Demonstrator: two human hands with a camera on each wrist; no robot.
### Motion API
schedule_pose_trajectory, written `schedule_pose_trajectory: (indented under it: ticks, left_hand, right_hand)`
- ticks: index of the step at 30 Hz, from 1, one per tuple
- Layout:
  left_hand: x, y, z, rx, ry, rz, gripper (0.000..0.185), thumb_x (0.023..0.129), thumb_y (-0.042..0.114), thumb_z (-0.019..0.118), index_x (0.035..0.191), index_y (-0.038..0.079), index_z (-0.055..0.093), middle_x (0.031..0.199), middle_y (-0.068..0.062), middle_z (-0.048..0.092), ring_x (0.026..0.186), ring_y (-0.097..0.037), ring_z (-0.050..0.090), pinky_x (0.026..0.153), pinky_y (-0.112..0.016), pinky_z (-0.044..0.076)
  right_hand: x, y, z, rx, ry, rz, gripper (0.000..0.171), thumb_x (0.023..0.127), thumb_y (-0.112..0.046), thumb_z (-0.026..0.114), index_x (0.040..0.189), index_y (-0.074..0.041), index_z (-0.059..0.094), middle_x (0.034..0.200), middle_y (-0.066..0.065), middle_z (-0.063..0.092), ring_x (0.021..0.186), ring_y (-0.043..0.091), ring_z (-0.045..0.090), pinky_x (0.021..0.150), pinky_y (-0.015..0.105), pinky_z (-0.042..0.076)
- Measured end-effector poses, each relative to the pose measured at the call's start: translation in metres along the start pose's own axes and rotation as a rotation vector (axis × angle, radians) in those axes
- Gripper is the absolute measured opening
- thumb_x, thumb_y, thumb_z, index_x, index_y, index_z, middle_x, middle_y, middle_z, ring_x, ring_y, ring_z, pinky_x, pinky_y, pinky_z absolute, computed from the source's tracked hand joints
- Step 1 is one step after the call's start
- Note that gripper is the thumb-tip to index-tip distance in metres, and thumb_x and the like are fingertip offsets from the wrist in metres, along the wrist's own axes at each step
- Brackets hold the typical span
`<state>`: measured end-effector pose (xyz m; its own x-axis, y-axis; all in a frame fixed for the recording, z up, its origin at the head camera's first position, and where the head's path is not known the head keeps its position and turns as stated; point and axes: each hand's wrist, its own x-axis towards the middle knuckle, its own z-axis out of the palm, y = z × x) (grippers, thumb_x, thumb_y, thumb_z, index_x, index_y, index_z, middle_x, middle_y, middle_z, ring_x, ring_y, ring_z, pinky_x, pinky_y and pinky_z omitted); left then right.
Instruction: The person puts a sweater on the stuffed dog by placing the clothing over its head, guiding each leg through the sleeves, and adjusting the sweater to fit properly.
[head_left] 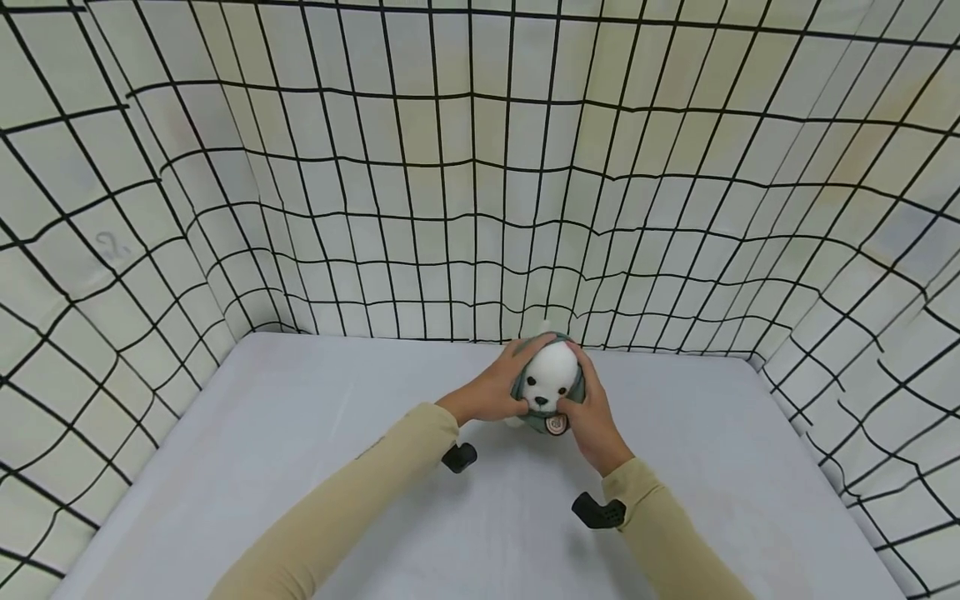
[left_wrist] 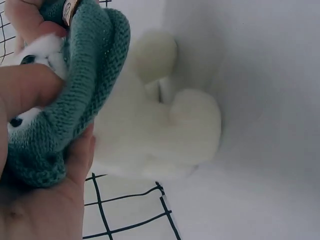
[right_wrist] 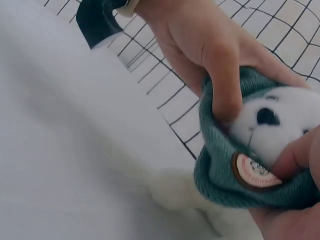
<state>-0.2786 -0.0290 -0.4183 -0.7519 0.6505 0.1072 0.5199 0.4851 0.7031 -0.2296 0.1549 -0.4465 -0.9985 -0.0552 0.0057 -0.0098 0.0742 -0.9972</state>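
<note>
Head view: both hands met on a white plush toy (head_left: 551,373) near the far edge of the table (head_left: 300,433), about midway along it.
Left hand (head_left: 491,392): its fingers curled round the toy's left side, thumb pressing the green knit hood (head_left: 576,385) beside the face.
Right hand (head_left: 592,417): it gripped the right side, thumb pinching the hood's lower rim by the round badge (head_left: 556,424).
Left wrist view: the knit (left_wrist: 85,85) lay bunched between thumb and palm; the toy's white body and feet (left_wrist: 165,125) hung free below, touching the table.
Right wrist view: the hood (right_wrist: 225,170) framed the face, eye and nose (right_wrist: 265,116) uncovered.
Step in hand: judged as easing the hood round the head.
Doing it well: both rims should stretch evenly, thumbs staying inside the edge and clear of the face, body steadied on the table.
Surround: grid-patterned walls (head_left: 480,208) enclosed the table's far and side edges.
</note>
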Motion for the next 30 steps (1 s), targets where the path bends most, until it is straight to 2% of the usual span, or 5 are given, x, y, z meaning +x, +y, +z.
schedule_pose_trajectory:
  ticks: [7, 15, 18, 23, 30]
  left_hand:
    - [0.001, -0.002, 0.003, 0.172, 0.059, 0.036, 0.101, 0.082, -0.002, 0.07, 0.153, 0.04, 0.012, 0.15, -0.018, 0.03, 0.122, -0.033, 0.053, 0.093, -0.043, 0.051]
    - [0.0, 0.004, 0.005, 0.858, 0.324, 0.207, 0.083, 0.081, 0.034, 0.074, 0.151, 0.023, 0.03, 0.152, -0.011, 0.033, 0.142, -0.034, 0.032, 0.103, -0.056, 0.041]
    - [0.0, 0.006, 0.008, 0.99, 0.371, 0.277, 0.077, 0.081, 0.033, 0.073, 0.147, 0.015, 0.037, 0.152, -0.009, 0.034, 0.142, -0.032, 0.034, 0.106, -0.051, 0.04]
    - [0.0, 0.006, 0.01, 1.065, 0.415, 0.338, 0.069, 0.082, 0.029, 0.072, 0.142, 0.007, 0.045, 0.147, -0.009, 0.043, 0.131, -0.027, 0.046, 0.1, -0.039, 0.045]
    - [-0.002, 0.002, 0.009, 1.042, 0.397, 0.276, 0.072, 0.081, 0.034, 0.068, 0.143, 0.005, 0.044, 0.146, -0.008, 0.046, 0.129, -0.028, 0.048, 0.095, -0.044, 0.047]
  right_hand:
    - [0.004, 0.002, -0.019, -0.424, -0.018, -0.21, 0.086, 0.084, 0.007, 0.061, 0.153, -0.028, 0.023, 0.156, 0.014, 0.028, 0.143, 0.038, 0.03, 0.11, 0.061, 0.032]
    - [0.005, -0.006, -0.036, -0.894, 0.099, -0.419, 0.085, 0.079, -0.009, 0.077, 0.151, -0.017, 0.032, 0.159, 0.014, 0.017, 0.133, 0.045, 0.041, 0.096, 0.064, 0.042]
    - [0.006, -0.006, -0.038, -0.989, 0.119, -0.429, 0.088, 0.077, -0.015, 0.081, 0.15, -0.019, 0.034, 0.162, 0.01, 0.015, 0.129, 0.045, 0.046, 0.089, 0.066, 0.044]
    - [0.009, -0.006, -0.041, -0.925, 0.07, -0.404, 0.087, 0.078, -0.015, 0.079, 0.151, -0.019, 0.032, 0.161, 0.008, 0.019, 0.119, 0.043, 0.054, 0.091, 0.062, 0.045]
    - [0.014, 0.005, -0.043, -0.674, -0.064, -0.245, 0.086, 0.089, -0.014, 0.07, 0.156, -0.021, 0.016, 0.158, 0.016, 0.026, 0.142, 0.039, 0.032, 0.111, 0.059, 0.03]
